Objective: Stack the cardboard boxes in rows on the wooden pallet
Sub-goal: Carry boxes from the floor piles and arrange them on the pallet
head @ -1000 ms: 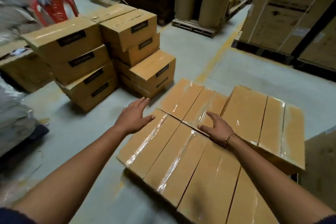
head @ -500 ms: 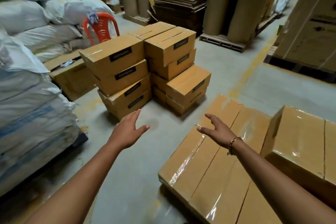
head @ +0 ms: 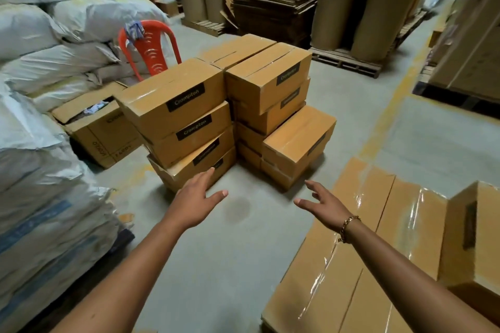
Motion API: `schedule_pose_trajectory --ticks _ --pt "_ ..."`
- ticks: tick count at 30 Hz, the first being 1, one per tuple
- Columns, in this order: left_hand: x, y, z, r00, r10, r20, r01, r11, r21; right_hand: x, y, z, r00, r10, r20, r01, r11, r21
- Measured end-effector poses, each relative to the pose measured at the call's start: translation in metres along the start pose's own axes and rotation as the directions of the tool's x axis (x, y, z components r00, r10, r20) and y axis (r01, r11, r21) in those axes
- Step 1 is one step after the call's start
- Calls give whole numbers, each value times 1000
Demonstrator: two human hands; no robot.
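Sealed boxes stacked, open carton (contents unclear)

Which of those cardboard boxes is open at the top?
The floor box beside the white sacks, left of the Crompton stack: its top gapes, the others are closed.

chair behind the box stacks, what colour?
Orange-red plastic chair, with a bluish cloth draped on its top corner. Only the head view shows it.

Stacked cardboard boxes are matt brown paperboard; the taped boxes at lower right carry glossy clear tape. The floor is dull grey concrete — smooth, stained. The sacks look woven plastic, the chair shiny orange plastic, the bracelet gold-coloured metal.
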State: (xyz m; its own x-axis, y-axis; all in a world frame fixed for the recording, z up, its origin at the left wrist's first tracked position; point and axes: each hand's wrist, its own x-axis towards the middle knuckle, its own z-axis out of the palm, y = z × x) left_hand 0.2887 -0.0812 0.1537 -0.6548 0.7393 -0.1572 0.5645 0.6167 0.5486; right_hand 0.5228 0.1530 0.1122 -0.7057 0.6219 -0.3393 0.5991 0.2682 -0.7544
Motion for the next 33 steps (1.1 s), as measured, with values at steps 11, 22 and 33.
schedule_pose_trajectory --ticks 11,22,33 --pt "191 -42 -13 981 20 192 -9 998 -61 139 -28 21 987 159 -16 -158 987 35" --pt "406 -62 24 888 56 456 -40 998 -44 284 -34 36 922 383 -54 -357 897 260" --pt "603 -29 168 796 -97 598 122 992 -2 454 72 0 822 569 22 -525 744 413"
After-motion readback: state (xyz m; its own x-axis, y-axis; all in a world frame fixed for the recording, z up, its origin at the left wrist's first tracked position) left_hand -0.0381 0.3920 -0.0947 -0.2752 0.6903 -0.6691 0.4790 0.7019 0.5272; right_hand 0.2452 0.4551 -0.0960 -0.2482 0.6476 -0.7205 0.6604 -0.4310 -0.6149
